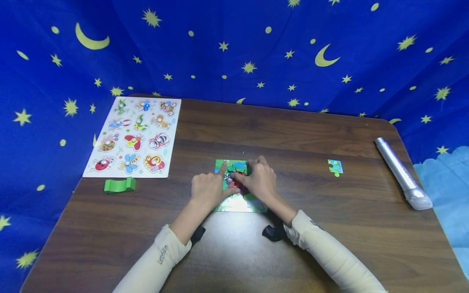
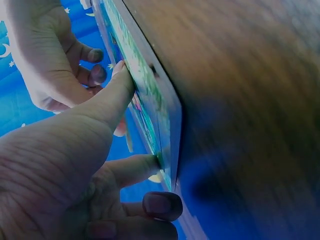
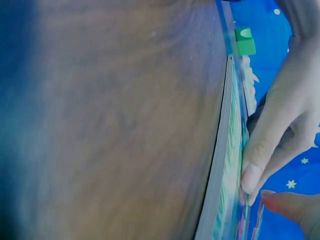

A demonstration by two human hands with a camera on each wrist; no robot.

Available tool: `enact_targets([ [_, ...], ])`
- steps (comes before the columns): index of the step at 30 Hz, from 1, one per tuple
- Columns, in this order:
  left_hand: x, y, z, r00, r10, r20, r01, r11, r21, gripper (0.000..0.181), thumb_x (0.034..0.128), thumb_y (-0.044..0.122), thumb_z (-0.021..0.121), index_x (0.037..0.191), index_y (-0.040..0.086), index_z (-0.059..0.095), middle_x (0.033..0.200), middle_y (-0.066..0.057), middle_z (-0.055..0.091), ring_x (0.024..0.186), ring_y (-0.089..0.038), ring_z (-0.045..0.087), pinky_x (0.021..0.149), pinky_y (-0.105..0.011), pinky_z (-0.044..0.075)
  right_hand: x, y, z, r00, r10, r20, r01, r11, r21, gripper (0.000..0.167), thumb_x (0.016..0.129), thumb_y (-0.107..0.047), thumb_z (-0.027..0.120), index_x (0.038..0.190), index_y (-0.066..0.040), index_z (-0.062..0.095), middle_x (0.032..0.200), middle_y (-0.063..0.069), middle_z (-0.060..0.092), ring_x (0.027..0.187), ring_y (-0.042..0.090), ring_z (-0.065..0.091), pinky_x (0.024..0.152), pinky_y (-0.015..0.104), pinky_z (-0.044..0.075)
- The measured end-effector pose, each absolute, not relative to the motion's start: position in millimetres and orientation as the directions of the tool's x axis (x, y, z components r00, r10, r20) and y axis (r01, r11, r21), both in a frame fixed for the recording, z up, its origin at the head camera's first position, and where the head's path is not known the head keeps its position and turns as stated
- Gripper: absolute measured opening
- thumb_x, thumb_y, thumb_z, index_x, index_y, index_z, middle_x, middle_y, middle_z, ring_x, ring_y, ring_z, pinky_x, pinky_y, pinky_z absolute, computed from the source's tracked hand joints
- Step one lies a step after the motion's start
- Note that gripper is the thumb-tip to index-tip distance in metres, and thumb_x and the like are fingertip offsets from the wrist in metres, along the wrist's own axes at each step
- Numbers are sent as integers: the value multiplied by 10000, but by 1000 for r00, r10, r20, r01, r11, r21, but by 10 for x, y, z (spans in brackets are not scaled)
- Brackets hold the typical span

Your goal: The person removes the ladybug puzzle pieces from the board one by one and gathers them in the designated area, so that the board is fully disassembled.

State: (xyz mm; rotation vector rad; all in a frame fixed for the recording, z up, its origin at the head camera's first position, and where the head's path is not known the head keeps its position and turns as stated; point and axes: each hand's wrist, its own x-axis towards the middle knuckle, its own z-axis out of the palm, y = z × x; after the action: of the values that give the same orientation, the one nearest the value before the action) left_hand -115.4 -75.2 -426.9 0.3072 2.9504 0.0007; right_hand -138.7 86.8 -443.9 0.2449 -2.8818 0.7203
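A small jigsaw puzzle [image 1: 242, 205] with a ladybug picture lies in its flat tray in front of me. My left hand [image 1: 207, 189] rests on its left side, thumb and index finger spread straight and touching the surface, as the left wrist view also shows. My right hand [image 1: 261, 179] is over the upper right part, thumb and fingers bent about a puzzle piece [image 3: 258, 222]. In the right wrist view this piece shows as a thin edge at the thumb, tilted off the board. The fingers hide much of the piece and the picture.
A loose puzzle piece [image 1: 336, 167] lies to the right, with a silver microphone-shaped object [image 1: 401, 173] beyond it. At the back left are a white insect peg board [image 1: 111, 152] and a green block [image 1: 119, 185]. A blue starry curtain [image 1: 234, 53] hangs behind the table.
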Motion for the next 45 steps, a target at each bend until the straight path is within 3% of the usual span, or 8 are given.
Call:
enact_targets([
  [8,-1160,-755,-4267,-958,209,-196,207,978,29,968,827,789,525,1557,184,332,473,61,254,478,-94,183,470,-257,181,-1403,1106,-4390,-963,-118,242,-213,884,-417,650,713,-419,884,1114,64,718,953,154,617,545,179,504,484,336,462],
  [16,-1166,-749,-4276,-954,201,-222,196,980,44,966,836,782,525,1570,194,301,473,56,267,481,-104,200,476,-273,189,-1457,1536,-4342,-970,-65,233,-161,894,-418,636,714,-429,880,1126,29,722,981,156,594,629,250,551,543,434,477],
  [23,-1154,-756,-4283,-955,204,-217,200,979,40,961,839,780,522,1568,192,305,475,64,249,485,-100,184,474,-268,183,-1510,1956,-4304,-970,-25,242,-121,912,-392,610,726,-390,879,1124,43,716,977,179,581,610,242,498,490,374,401],
  [31,-1155,-748,-4273,-955,206,-212,202,978,41,964,836,787,516,1566,192,310,475,68,252,481,-93,188,469,-262,186,-1520,2354,-4335,-966,24,257,-77,923,-377,550,739,-331,878,1094,55,712,947,201,561,672,304,538,490,392,388],
  [38,-1151,-747,-4273,-953,208,-219,205,978,38,963,841,784,511,1566,185,307,470,71,236,475,-90,172,463,-255,170,-1514,2620,-4347,-977,48,208,-22,947,-320,557,775,-353,843,1135,43,690,1002,230,557,788,411,576,610,551,460],
  [45,-1152,-748,-4267,-955,209,-210,206,978,40,951,843,777,519,1559,183,324,470,66,224,478,-95,160,462,-259,162,-1566,2721,-4351,-983,53,178,-6,949,-317,594,772,-369,843,1162,49,681,1034,245,564,843,441,597,645,576,468],
])
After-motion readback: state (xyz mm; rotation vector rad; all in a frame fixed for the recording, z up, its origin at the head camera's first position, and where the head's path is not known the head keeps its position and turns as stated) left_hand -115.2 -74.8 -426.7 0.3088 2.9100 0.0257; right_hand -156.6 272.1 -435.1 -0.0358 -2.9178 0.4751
